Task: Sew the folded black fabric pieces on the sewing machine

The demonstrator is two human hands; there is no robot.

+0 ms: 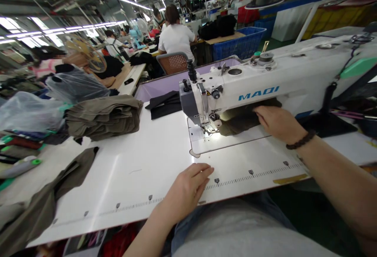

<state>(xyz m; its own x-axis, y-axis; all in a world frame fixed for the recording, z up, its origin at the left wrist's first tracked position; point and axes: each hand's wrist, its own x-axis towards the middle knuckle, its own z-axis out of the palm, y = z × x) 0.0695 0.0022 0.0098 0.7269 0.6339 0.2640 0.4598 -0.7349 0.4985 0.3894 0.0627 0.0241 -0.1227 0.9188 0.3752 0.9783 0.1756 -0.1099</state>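
- Head view, landmark = sewing machine (259,76); we see it standing on a white table (141,182).
- Right hand (278,121): under the machine's arm, thumb and fingers pinched narrow on the edge of an olive cloth (241,123). We note a dark bracelet (300,140) on that wrist.
- Olive cloth: lies beneath the machine's arm, its near end just right of the presser foot (209,128); lit by the machine's lamp.
- Left hand (190,186): in front of the machine, at the table's near edge, over the ruler marks (235,179). Fingers nearly together, loosely bent; we see nothing held.
- Black cloth (165,104): folded, just left of the machine's head.
- Cloth stack (103,117): brownish olive, folded layers, farther left of the machine.
- Long cloth (47,202): similar colour, well left of the machine and nearer to us, hanging past the table edge.
- Plastic bags (76,84): see-through, beyond the stack, left of the machine.
- Blue basket (235,45): behind the machine, with dark cloth (218,26) near it.
- Person in a white shirt (176,37): behind the machine, back to us, on a brown chair (172,64); we cannot see that person's hands.
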